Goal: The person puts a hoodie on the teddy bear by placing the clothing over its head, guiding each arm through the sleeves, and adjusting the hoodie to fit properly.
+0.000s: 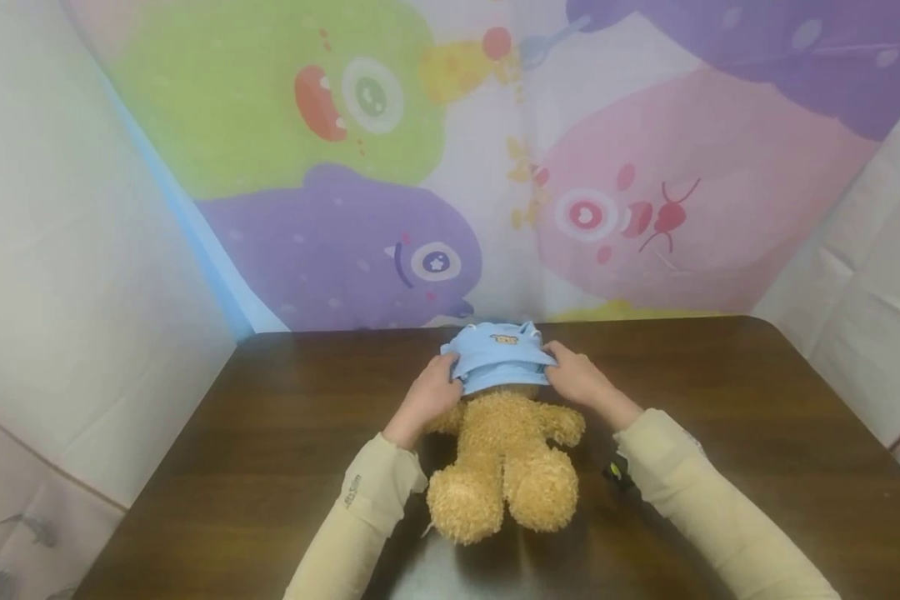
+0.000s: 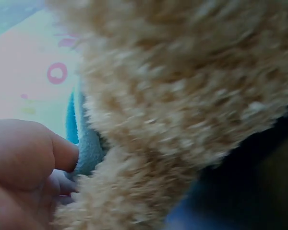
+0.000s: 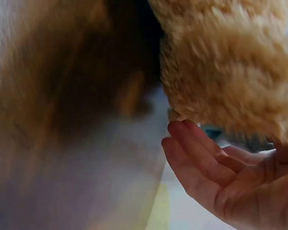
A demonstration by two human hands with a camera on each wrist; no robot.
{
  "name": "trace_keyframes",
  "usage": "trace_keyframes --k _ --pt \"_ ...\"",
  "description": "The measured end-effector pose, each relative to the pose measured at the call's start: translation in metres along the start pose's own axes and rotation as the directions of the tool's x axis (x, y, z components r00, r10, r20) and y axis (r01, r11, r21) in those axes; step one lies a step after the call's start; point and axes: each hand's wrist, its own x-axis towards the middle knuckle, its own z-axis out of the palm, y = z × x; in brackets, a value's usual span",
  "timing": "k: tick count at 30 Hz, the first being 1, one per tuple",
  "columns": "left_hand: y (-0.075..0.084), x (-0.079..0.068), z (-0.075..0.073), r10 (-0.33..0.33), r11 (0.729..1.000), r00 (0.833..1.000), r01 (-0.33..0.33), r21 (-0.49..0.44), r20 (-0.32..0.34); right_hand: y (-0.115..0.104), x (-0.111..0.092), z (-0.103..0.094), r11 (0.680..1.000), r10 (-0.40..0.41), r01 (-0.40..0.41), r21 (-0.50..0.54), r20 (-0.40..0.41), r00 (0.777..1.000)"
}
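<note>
A curly brown teddy bear (image 1: 502, 433) lies on the table with its feet toward me. A light blue piece of doll clothing (image 1: 495, 354) with a small bear patch covers its head, which is hidden. My left hand (image 1: 433, 387) pinches the clothing's left edge; in the left wrist view its thumb presses on the blue cloth (image 2: 89, 148) beside the fur (image 2: 192, 86). At the right edge, my right hand (image 1: 579, 377) holds the cloth. The right wrist view shows that hand's curved fingers (image 3: 197, 163) under the fur, with a little cloth visible behind them.
The dark brown wooden table (image 1: 270, 433) extends around the bear. Behind it hangs a cloth backdrop (image 1: 510, 283) with colorful cartoon creatures. White fabric walls (image 1: 120, 250) stand on both sides. A small black object (image 1: 617, 472) shows beside the right sleeve.
</note>
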Motion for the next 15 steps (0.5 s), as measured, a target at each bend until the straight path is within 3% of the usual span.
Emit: trace_keyframes --k 9,15 --pt "-0.004 -0.003 0.007 0.038 0.996 0.999 -0.038 -0.075 -0.006 0.003 -0.001 0.02 0.979 0.037 -0.048 0.198 0.058 0.998" --pt "-0.005 -0.008 0.008 0.056 0.996 0.998 -0.056 -0.068 -0.004 0.002 -0.004 0.025 0.972 0.047 -0.055 0.227 0.041 0.998"
